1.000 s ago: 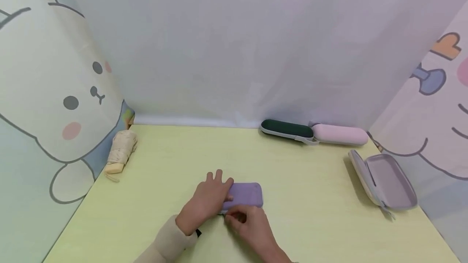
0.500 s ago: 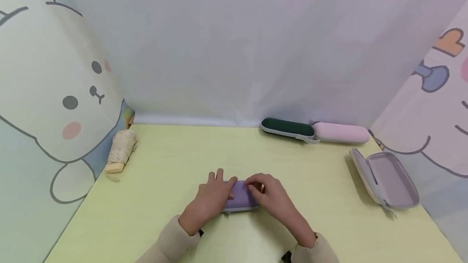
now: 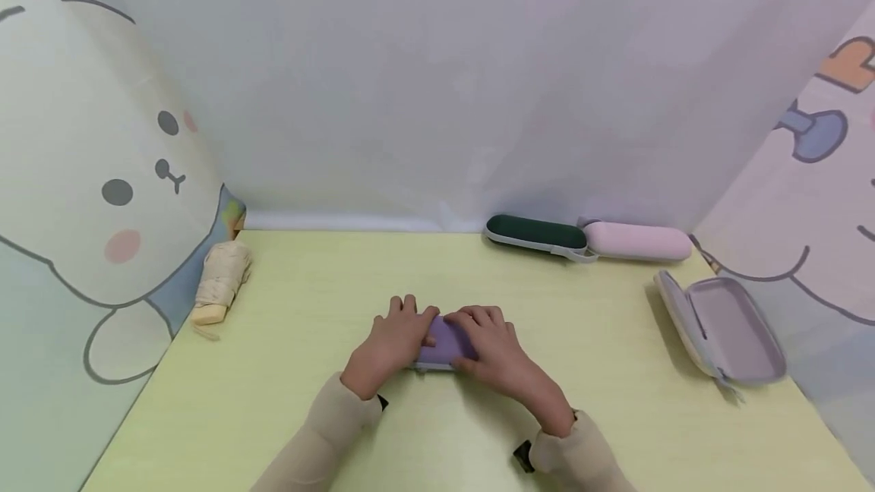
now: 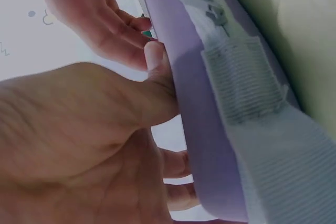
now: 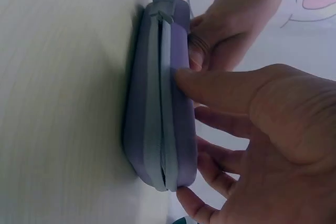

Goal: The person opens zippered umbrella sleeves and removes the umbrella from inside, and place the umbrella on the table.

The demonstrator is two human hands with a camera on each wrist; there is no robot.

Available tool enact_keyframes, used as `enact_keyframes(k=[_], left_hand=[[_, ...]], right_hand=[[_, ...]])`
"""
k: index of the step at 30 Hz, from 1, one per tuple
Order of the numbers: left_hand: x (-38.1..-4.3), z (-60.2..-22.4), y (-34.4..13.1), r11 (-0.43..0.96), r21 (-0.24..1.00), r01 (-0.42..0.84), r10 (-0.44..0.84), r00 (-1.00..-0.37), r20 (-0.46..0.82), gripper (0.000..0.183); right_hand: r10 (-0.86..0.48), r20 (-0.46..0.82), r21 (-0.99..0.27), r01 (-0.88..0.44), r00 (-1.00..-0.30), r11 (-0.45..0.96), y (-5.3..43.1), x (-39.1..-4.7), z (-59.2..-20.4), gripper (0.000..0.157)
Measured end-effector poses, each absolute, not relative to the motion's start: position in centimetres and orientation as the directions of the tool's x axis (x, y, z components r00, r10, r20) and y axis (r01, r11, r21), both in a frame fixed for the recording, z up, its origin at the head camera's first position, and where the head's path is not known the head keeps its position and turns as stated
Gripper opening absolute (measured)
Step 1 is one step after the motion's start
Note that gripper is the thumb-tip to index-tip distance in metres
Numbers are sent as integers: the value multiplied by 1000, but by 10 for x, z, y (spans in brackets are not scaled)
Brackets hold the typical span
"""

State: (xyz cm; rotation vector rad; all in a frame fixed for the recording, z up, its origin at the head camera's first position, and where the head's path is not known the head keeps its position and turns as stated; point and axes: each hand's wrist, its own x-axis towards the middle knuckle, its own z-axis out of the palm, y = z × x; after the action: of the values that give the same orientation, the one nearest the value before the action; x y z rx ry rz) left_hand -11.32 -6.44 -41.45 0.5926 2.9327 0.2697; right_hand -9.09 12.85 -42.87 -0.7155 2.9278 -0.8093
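The left hand (image 3: 393, 339) lies spread over the left end of a purple case (image 3: 444, 342), its thumb on the top and its fingers nearly straight, not wrapped round anything. The right hand (image 3: 495, 348) is partly closed and has hold of the case's right end, thumb at the near edge and bent fingers over the far side. The case sits on the counter (image 3: 437, 439), between the two hands, near the person. A narrow dark slit shows along its grey zip (image 5: 164, 103). The step in hand appears to be working on this zipped edge; done well, it would want the left hand pressing evenly so the case cannot slide, the right thumb kept off the zip teeth, and the strap (image 4: 299, 161) clear of the zip pull (image 4: 202, 4). Counted outward, there are two hands, one purple case, one beige wrapped bundle (image 3: 222, 279), one dark green case (image 3: 536, 232), one pink case (image 3: 639, 241) and one unfolded lilac case (image 3: 738, 332).
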Motion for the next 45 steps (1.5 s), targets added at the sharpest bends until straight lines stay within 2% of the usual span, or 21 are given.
enact_keyframes(k=[4, 10, 17, 24, 30, 34, 37, 39, 45], left_hand=[[-115, -415, -65, 908, 186, 376, 395, -915, -81, 35], [-120, -412, -63, 925, 132, 356, 356, -934, 28, 38], [-122, -409, -59, 957, 167, 238, 238, -971, 21, 48], [-121, -409, -59, 962, 210, 177, 178, -984, 14, 48], [-117, -413, -53, 961, 212, 177, 180, -984, 7, 43], [-112, -418, -44, 971, 190, 146, 154, -988, -26, 57], [-107, -420, -41, 967, 219, 134, 149, -987, -55, 68], [-106, -419, -42, 957, 258, 134, 154, -986, -59, 69], [-113, -419, -47, 925, 353, 140, 166, -985, -46, 58]], right_hand=[[-397, 114, -494, -399, -911, 772, 128, -89, -431, 52], [-348, 138, -431, -373, -927, 821, 127, -90, -424, 57], [-358, -54, -514, -281, -932, 810, 128, -85, -416, 60], [-429, -126, -582, -283, -895, 762, 125, -79, -412, 65], [-452, -127, -639, -276, -883, 718, 121, -74, -414, 57], [-497, -113, -706, -283, -860, 650, 119, -75, -418, 54], [-524, -109, -738, -284, -845, 612, 118, -74, -421, 56], [-536, -113, -746, -285, -837, 602, 118, -74, -421, 56], [-528, -93, -697, -324, -844, 640, 119, -75, -419, 33]])
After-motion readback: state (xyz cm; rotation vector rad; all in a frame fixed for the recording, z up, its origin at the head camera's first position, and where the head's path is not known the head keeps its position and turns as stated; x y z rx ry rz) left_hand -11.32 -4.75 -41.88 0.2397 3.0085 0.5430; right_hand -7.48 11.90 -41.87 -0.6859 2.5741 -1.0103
